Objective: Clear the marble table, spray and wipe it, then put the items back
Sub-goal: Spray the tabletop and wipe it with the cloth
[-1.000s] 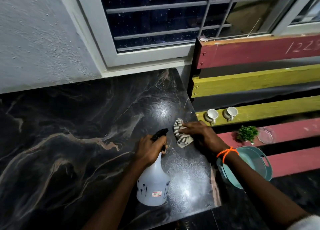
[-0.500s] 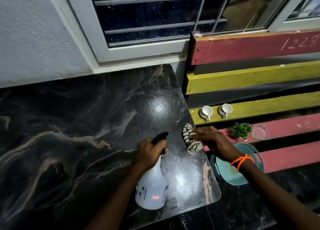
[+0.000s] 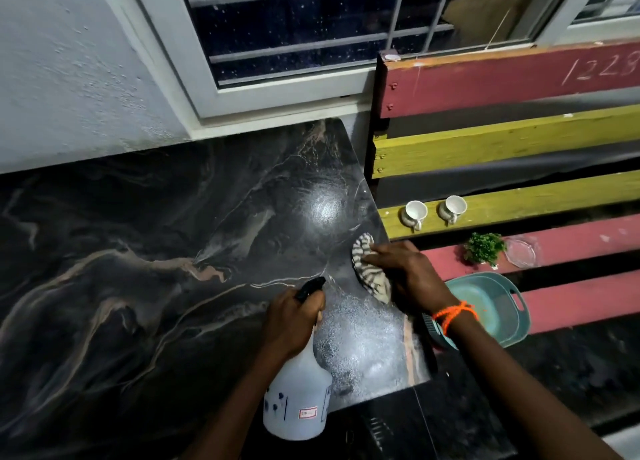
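Note:
The dark marble table [image 3: 145,251] fills the left and middle, with a patch of fine spray droplets near its right front corner. My left hand [image 3: 292,319] grips the neck of a white spray bottle [image 3: 298,397] with a black nozzle, held over the table's front edge. My right hand [image 3: 405,272] presses a striped cloth [image 3: 367,269] flat on the table by its right edge. On the painted wooden bench to the right stand two white cups [image 3: 415,213], a small green plant [image 3: 483,248], a clear glass dish [image 3: 521,251] and a teal basin [image 3: 491,303].
A white-framed barred window [image 3: 311,36] and a grey wall [image 3: 69,71] back the table. The bench's red and yellow slats [image 3: 519,140] stand close against the table's right edge. Dark floor lies below the front corner.
My right hand has slid the cloth a little along the right edge of the table. The left hand keeps the bottle in nearly the same place.

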